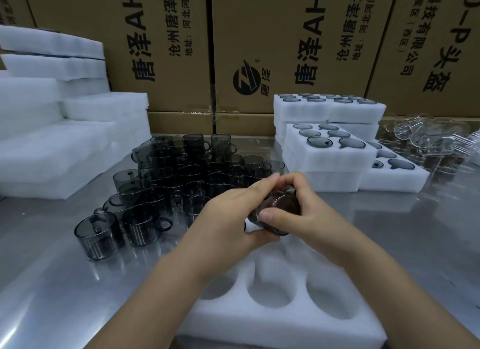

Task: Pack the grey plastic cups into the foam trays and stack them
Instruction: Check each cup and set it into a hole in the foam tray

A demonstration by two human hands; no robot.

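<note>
Closest, at the near edge of the steel tabletop (65, 283), lies a white foam tray (259, 322); three of its round wells show between the forearms, unfilled. Both forearms reach forward over this tray, converging above its far edge.

At that point the two hands hold one grey cup (279, 205) between them, tilted, just above the tray. The left hand (228, 213) comes in from the left with its thumb under the cup's lower side and its index finger stretched over the top. The right hand (298, 216) closes round the cup from the right, thumb pressed on the near wall, fingers arched over the far side so that its fingertip meets the left index finger above the cup.

Beyond the hands and to the left, loose grey cups (181, 172) with handles stand crowded together mid-table, some stacked on others. Toward the right, packed trays (324, 161) are piled in several stacks, cup rims showing dark in their wells. Clear cups (428, 138) lie jumbled near the far right edge. Stacked foam slabs (52, 141) fill the far left corner. Printed cardboard cartons (168, 50) wall off the back edge.
</note>
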